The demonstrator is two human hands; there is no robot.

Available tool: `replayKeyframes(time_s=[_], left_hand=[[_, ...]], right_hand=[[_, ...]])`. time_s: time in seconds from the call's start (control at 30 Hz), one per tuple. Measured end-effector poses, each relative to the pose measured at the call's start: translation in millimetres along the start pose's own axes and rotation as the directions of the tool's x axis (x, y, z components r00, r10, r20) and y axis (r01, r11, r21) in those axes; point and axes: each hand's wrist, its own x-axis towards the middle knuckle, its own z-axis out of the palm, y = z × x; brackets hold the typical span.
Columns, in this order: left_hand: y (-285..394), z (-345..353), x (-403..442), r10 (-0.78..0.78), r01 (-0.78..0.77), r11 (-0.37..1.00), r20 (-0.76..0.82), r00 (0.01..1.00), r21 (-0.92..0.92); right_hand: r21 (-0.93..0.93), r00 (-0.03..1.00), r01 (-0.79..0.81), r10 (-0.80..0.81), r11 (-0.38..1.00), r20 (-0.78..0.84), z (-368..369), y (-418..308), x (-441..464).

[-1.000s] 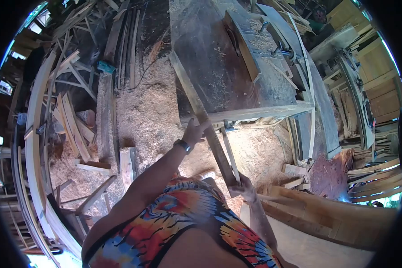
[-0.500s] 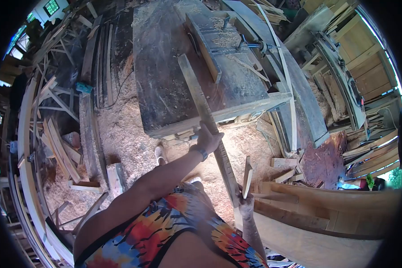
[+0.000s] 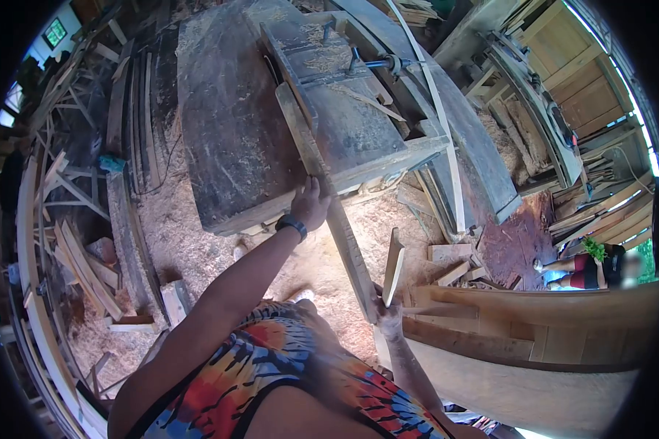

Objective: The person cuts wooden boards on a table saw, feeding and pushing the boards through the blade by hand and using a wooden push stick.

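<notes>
A long, narrow wooden plank [image 3: 350, 245] slants from the dark work table [image 3: 231, 146] toward my body. Its far part lies over the tabletop, close against the upright wooden fence [image 3: 291, 77]. My left hand [image 3: 311, 205] is on the plank near the table's front edge, fingers pointing forward over its left side, with a dark band on the wrist. At the near end, my right hand [image 3: 389, 320] grips the plank from below. A short, pale wooden piece [image 3: 394, 265] stands up from that same hand. Part of the right-hand fingers is hidden behind the wood.
A metal clamp [image 3: 392, 64] and wood shavings lie right of the fence. A long pale strip [image 3: 436, 95] crosses the table's right side. Wooden panels [image 3: 520, 329] stand close at my right. Sawdust [image 3: 293, 267] covers the floor. Another person [image 3: 611, 267] is at far right beside green leaves.
The plank's far end has come up against the fence. My left hand has shifted on the plank, its fingers now stretched more forward. The view has turned right, showing more of the other person.
</notes>
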Motion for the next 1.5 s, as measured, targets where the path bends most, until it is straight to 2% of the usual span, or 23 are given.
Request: replayKeyframes(time_s=[0.07, 0.27, 0.37, 0.47, 0.63, 0.7, 0.8, 0.9, 0.97, 1.0, 1.03, 1.07, 1.1, 1.13, 1.17, 1.2, 1.23, 1.27, 1.33, 1.43, 1.47, 1.5], left_hand=[[-1, -5, 7, -0.025, 0.025, 1.0, 0.025, 0.999, 0.011], [8, -10, 19, -0.07, 0.068, 0.997, 0.065, 0.995, 0.035], [7, -6, 24, -0.078, 0.075, 0.997, 0.087, 0.993, 0.034], [5, -9, 26, -0.077, 0.08, 0.996, 0.086, 0.993, -0.029], [-1, -6, 29, -0.078, 0.082, 0.996, 0.088, 0.993, -0.038], [1, -11, 31, -0.082, 0.087, 0.995, 0.09, 0.993, -0.044], [2, -11, 31, -0.085, 0.09, 0.994, 0.094, 0.992, -0.057], [-1, -10, 33, -0.078, 0.083, 0.994, 0.079, 0.994, -0.067], [-2, -12, 39, -0.071, 0.074, 0.997, 0.067, 0.995, -0.039], [-19, 12, 46, -0.007, -0.005, 0.994, -0.117, 0.993, -0.107], [-35, 36, 52, 0.065, -0.117, 0.98, -0.291, 0.954, -0.162], [-22, 2, 45, -0.013, 0.001, 0.982, -0.065, 0.998, -0.19], [-9, -15, 39, -0.134, 0.119, 0.898, -0.006, 0.991, -0.423], [-11, -16, 45, -0.107, 0.119, 0.888, 0.05, 0.993, -0.445], [-12, -17, 51, -0.081, 0.122, 0.876, 0.107, 0.991, -0.466], [-34, 2, 64, -0.011, 0.032, 0.897, 0.051, 0.999, -0.44], [-55, 20, 74, 0.058, -0.056, 0.912, -0.006, 0.998, -0.407], [-68, 30, 88, 0.08, -0.097, 0.973, -0.09, 0.993, -0.211], [-31, -8, 71, 0.02, 0.011, 0.946, 0.092, 0.996, -0.324], [-30, -7, 72, 0.101, -0.087, 0.926, 0.021, 0.995, -0.368], [-29, -12, 71, 0.063, -0.04, 0.951, 0.066, 0.996, -0.307], [4, -36, 62, 0.023, 0.004, 0.97, 0.108, 0.994, -0.243]], right_hand=[[-0.051, 0.998, -0.061, 0.062, 0.997, 0.02, 1, -3, 3], [-0.099, 1.0, 0.015, -0.017, 0.995, -0.023, 2, -30, 16], [0.025, 0.997, -0.072, 0.072, 0.997, 0.0, 0, -43, 20], [-0.114, 0.998, -0.055, 0.056, 0.992, 0.004, -2, -24, 25], [-0.145, 0.995, -0.098, 0.097, 0.985, -0.014, 3, -41, 29], [-0.153, 0.998, -0.066, 0.064, 0.986, -0.023, 5, -43, 30], [-0.262, 0.994, 0.106, -0.106, 0.959, 0.014, 6, -44, 31], [-0.267, 0.999, 0.032, -0.035, 0.963, -0.006, 7, -53, 34], [-0.443, 0.931, 0.363, -0.341, 0.82, 0.131, -2, -29, 41], [-0.224, 0.954, 0.293, -0.271, 0.93, 0.127, -1, -19, 40], [0.008, 0.972, 0.199, -0.198, 0.98, 0.123, -1, -10, 39], [0.226, 0.981, 0.119, -0.15, 0.967, 0.123, 5, -11, 36], [0.448, 0.987, 0.036, -0.101, 0.894, 0.123, 11, -12, 36], [0.633, 0.991, -0.037, -0.052, 0.773, 0.122, 14, -13, 38], [0.33, 0.989, -0.138, 0.112, 0.934, 0.098, 20, -11, 44], [-0.1, 0.959, -0.282, 0.283, 0.954, -0.008, 17, -87, 46], [-0.077, 0.962, -0.268, 0.262, 0.96, -0.077, 17, -81, 50], [-0.063, 0.965, -0.252, 0.246, 0.966, -0.09, 20, -74, 51], [-0.06, 0.969, -0.233, 0.226, 0.971, -0.104, 23, -73, 50], [-0.147, 0.974, -0.218, 0.206, 0.965, -0.093, 21, -78, 56], [-0.18, 0.975, -0.216, 0.204, 0.96, -0.086, 24, -80, 57], [-0.151, 0.98, -0.184, 0.171, 0.971, -0.097, 27, -72, 59]])
